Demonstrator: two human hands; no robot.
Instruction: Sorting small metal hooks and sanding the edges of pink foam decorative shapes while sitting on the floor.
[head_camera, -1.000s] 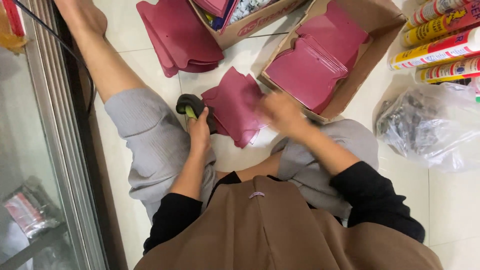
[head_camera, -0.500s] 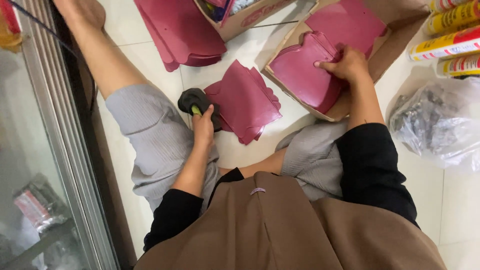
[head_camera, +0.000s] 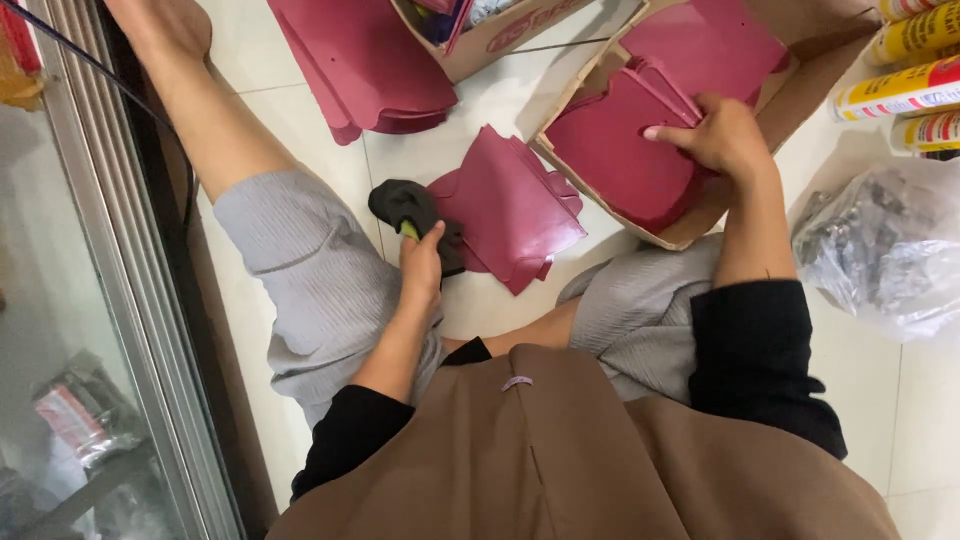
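down on the pale tiled floor, between the spread knees, a black tool with a yellow-green handle is gripped by the left hand, fingers closed around it, the tool's head resting just beside a small stack of maroon pieces laid flat on the tiles. over on the right, the right hand is pressed onto another stack of maroon sheets inside an open cardboard box; the fingers are curled over the top sheet's edge, thumb out to the left, but whether a sheet is actually pinched cannot be told. further maroon sheets are seen leaning at the far end of the same box. at far left, a bigger pile of maroon sheets is spread on the floor, touching a second cardboard box. at far right, yellow and red tubes are lined up, and nearer, a clear plastic bag of dark small parts is slumped just beside the right forearm. along the left edge, a metal door frame is seen.
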